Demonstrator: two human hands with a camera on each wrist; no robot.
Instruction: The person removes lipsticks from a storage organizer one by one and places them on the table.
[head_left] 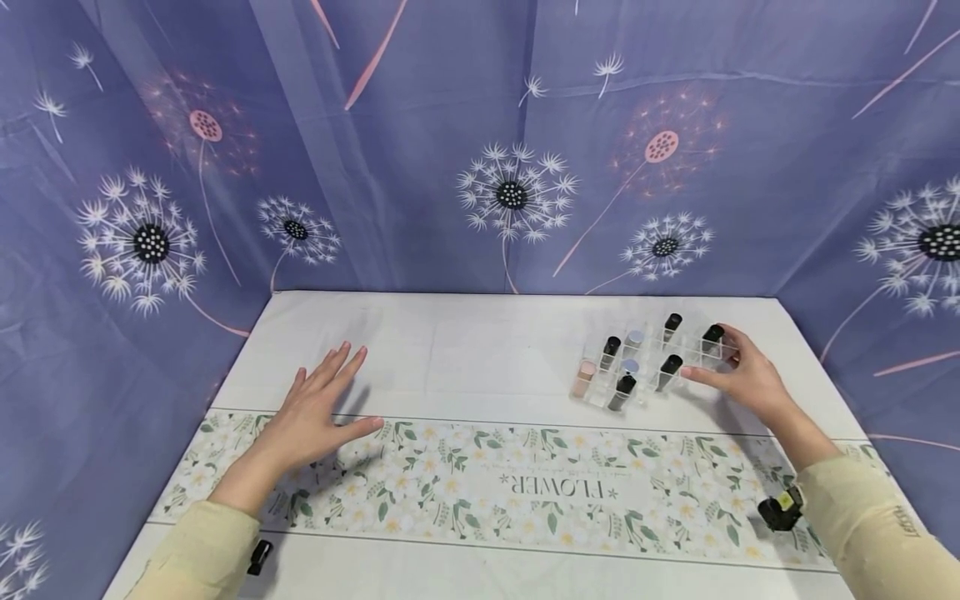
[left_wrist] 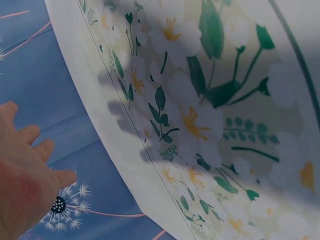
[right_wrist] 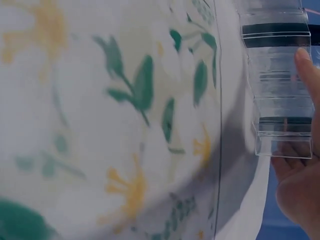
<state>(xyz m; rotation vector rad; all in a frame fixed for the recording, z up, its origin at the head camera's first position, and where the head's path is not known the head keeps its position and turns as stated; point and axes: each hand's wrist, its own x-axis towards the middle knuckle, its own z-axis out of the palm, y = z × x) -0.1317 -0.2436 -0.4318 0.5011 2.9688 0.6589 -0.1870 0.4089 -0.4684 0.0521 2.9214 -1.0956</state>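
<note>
My right hand (head_left: 750,379) grips the right end of a clear plastic compartment holder (head_left: 693,348), thumb in front and fingers around its far side. In the right wrist view the transparent walls of that holder (right_wrist: 280,90) show, with the right hand (right_wrist: 297,192) at its end. Black-capped tubes (head_left: 669,372) stand in its compartments. Left of it is a similar clear section (head_left: 597,398) with black-capped tubes, a pinkish tube (head_left: 583,379) and light blue-topped ones (head_left: 634,338). My left hand (head_left: 311,417) holds nothing, fingers spread above the table's left side; the left wrist view shows the same hand (left_wrist: 25,185).
A white cloth (head_left: 480,350) with a floral printed band (head_left: 450,483) covers the table. Purple dandelion-print curtains (head_left: 420,150) hang behind and at both sides. Black wrist devices (head_left: 780,510) show by the sleeves.
</note>
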